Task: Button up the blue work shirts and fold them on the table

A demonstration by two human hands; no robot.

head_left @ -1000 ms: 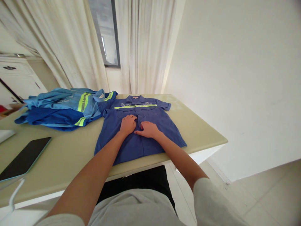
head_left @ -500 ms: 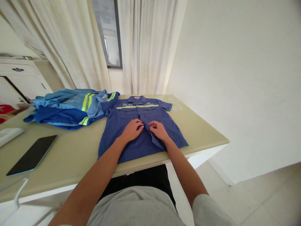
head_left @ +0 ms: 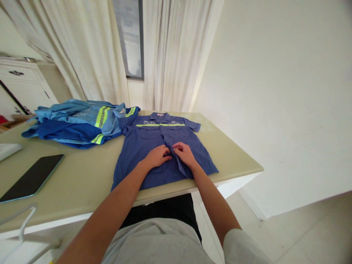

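Observation:
A dark blue short-sleeved work shirt [head_left: 137, 154] lies front up before me, its collar pointing away and a yellow-green stripe crossing the chest. Below the chest pockets the front is partly open, with the flap lifted at the lower end. My right hand [head_left: 185, 153] pinches the edge of that flap. Close by on the left, my left hand [head_left: 158, 156] has its bent fingers closed on the cloth by the button front. The fingertips partly hide the spot between them. A button [head_left: 175, 175] shows lower down near the hem.
Lighter blue work clothes with reflective bands [head_left: 82, 113] are heaped at the left, touching the shirt's sleeve. A black-screened tablet [head_left: 33, 176] and a white object [head_left: 8, 150] lie further left on the table [head_left: 82, 183]. A wall [head_left: 275, 91] borders the right side.
Both hands have shifted slightly down the shirt front, and the left has come nearer the opening. The right fingers now pinch the flap's edge. The view has tilted a little.

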